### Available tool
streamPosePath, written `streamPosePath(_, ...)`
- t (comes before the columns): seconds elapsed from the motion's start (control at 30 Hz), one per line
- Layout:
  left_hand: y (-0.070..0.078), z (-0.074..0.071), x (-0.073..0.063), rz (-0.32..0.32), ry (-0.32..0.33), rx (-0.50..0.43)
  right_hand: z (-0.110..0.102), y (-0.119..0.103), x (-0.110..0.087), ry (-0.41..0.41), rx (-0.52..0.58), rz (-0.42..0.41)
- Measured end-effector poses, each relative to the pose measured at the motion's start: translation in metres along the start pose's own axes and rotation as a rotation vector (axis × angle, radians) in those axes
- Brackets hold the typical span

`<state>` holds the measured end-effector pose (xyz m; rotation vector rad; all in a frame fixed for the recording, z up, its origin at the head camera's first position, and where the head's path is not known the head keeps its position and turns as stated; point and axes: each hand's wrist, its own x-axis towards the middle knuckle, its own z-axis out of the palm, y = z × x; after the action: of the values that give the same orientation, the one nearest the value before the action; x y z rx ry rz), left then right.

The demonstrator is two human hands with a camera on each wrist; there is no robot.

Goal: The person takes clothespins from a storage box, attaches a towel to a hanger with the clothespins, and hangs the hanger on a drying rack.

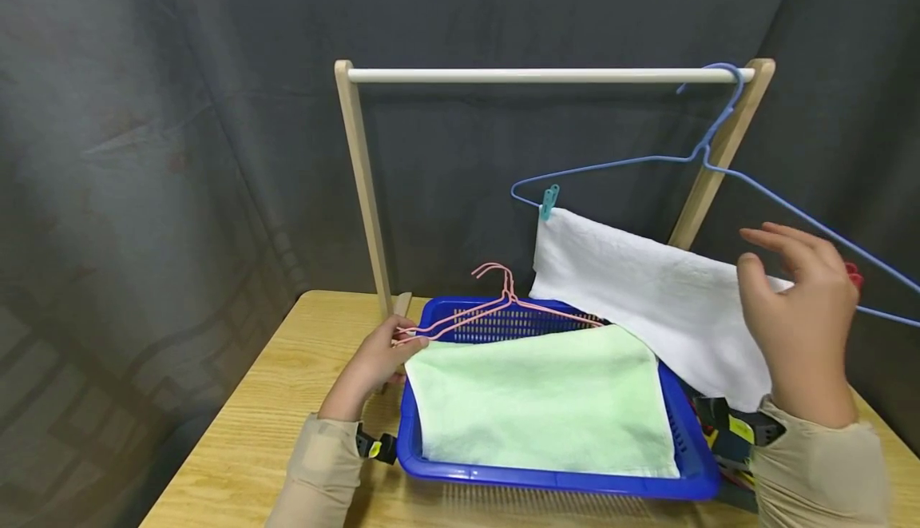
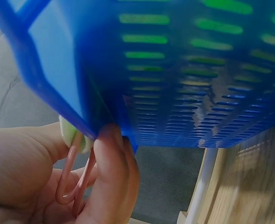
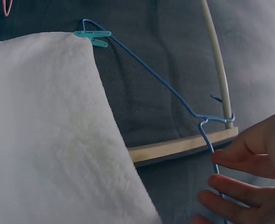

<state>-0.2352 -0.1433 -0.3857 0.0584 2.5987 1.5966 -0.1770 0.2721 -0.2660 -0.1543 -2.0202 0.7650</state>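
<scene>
My left hand [image 1: 378,358] pinches the left end of what look like two pink wire hangers [image 1: 509,295], at the left rim of a blue basket [image 1: 460,474]. A pale green towel [image 1: 546,400] lies spread across the basket, just below the hangers. In the left wrist view, the curved pink hanger ends [image 2: 65,182] sit between thumb and fingers. My right hand [image 1: 805,312] is raised, its fingers loosely bent and holding nothing. Beside it is a blue hanger [image 1: 611,165], hooked on the rack's right end. A white towel [image 1: 625,272] hangs from that hanger.
A teal clothespin [image 1: 549,202] fastens the white towel's left corner; a red clip [image 1: 854,275] shows partly behind my right hand. The rack has a white rail [image 1: 546,75] and wooden posts [image 1: 366,192]. Dark items lie right of the basket on the wooden table [image 1: 251,424].
</scene>
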Motion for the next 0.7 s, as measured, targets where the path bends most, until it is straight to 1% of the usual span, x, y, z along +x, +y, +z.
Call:
streamPosePath(0.07,0.001,0.0,0.0,0.002,-0.002,0.002,-0.002,0.005,-0.005,-0.027,-0.005,0.052)
streamPosePath(0.17,0.001,0.0,-0.001,0.003,-0.005,0.005,-0.006,0.012,-0.013,-0.086,-0.025,0.155)
streamPosePath(0.23,0.001,0.0,-0.001,0.008,-0.007,0.007,-0.008,0.018,-0.018,-0.153,-0.055,0.211)
streamPosePath(0.3,0.001,0.0,-0.001,0.007,-0.006,0.002,-0.01,0.024,-0.022,-0.224,-0.08,0.237)
streamPosePath(0.43,-0.001,-0.001,0.001,0.007,-0.002,-0.006,-0.01,0.036,-0.028,-0.342,-0.089,0.219)
streamPosePath(0.5,-0.002,0.0,0.001,0.001,0.0,-0.006,-0.008,0.043,-0.031,-0.394,-0.085,0.191)
streamPosePath(0.6,-0.002,0.0,0.003,0.0,0.001,-0.003,-0.005,0.053,-0.032,-0.491,-0.085,0.139)
streamPosePath(0.7,-0.002,-0.001,0.003,-0.007,0.002,-0.005,-0.001,0.062,-0.029,-0.597,-0.089,0.045)
